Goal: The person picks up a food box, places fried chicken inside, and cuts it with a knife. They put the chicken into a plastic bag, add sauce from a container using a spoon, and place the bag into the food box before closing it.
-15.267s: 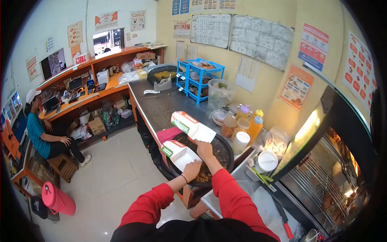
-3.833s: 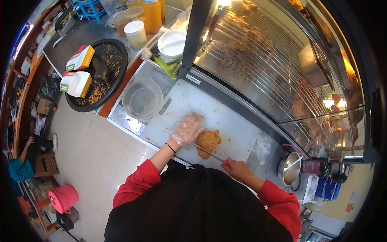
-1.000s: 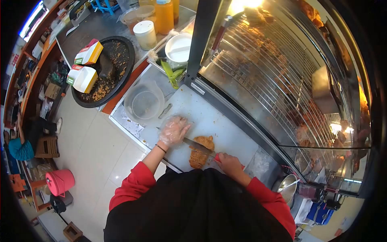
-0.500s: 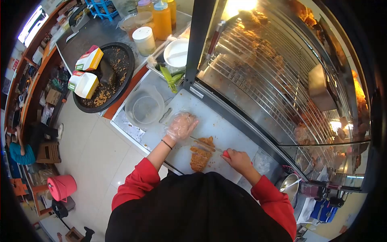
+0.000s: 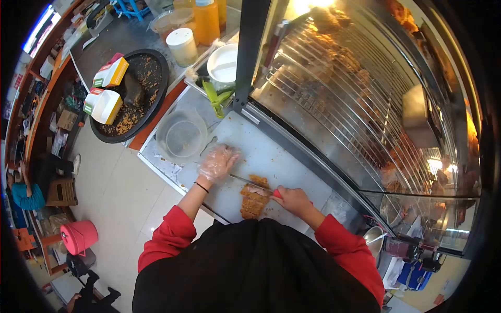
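Observation:
On the white cutting board (image 5: 282,161) lies a browned, breaded fried chicken cutlet (image 5: 251,207), sliced across into several pieces. My right hand (image 5: 293,201), bare, is wrapped round the red handle of a knife (image 5: 244,180). Its blade crosses the upper part of the cutlet, with the tip pointing left. My left hand (image 5: 219,163) wears a clear plastic glove and hovers over the board, up and left of the cutlet, near the blade's tip. Its fingers look loosely bent and apart, with no held thing visible, though the glove blurs them.
A clear plastic tub (image 5: 181,134) stands left of the board. Behind are green leaves (image 5: 216,97), a white bowl (image 5: 223,63) and sauce bottles (image 5: 206,23). A black round tray (image 5: 156,96) carries paper boxes (image 5: 104,107). The glass warming cabinet (image 5: 334,99) borders the right.
My right hand and the knife have shifted left, bringing the blade over the cutlet's upper part. My gloved left hand has drawn back left, away from the cutlet. The view has shifted slightly.

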Motion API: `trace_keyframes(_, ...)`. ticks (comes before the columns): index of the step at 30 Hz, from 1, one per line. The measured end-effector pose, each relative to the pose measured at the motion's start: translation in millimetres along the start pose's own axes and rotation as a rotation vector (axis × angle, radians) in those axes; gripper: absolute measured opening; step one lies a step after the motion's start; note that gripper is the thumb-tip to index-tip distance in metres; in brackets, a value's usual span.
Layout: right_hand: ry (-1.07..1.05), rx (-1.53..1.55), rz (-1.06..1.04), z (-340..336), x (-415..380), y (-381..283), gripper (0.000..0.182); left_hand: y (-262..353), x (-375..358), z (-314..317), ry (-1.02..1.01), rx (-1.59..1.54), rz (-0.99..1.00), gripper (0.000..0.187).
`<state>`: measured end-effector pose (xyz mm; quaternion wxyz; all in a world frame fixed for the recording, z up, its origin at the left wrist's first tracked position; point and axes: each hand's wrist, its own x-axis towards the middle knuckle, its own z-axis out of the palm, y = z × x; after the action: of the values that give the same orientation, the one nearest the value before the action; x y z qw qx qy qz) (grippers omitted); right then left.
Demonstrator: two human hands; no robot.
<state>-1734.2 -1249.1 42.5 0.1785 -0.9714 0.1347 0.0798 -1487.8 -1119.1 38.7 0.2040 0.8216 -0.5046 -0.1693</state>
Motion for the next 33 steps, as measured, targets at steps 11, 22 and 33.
trace_keyframes(11, 0.281, -0.081, 0.073, -41.9, -62.8, -13.2, 0.037, 25.9, -66.8, -34.6, 0.438, -0.048, 0.515, 0.036)
trace_keyframes(22, 0.218, 0.563, 0.661, 9.0, -171.8, -7.7, 0.035, 49.5, 13.5, 22.8, -0.477, -0.066, 0.479, 0.046)
trace_keyframes(33, 0.067, 1.285, 0.647, 71.1, -161.6, -53.0, 0.035, 72.4, -64.4, 3.7, -0.254, 0.284, 0.746, 0.098)
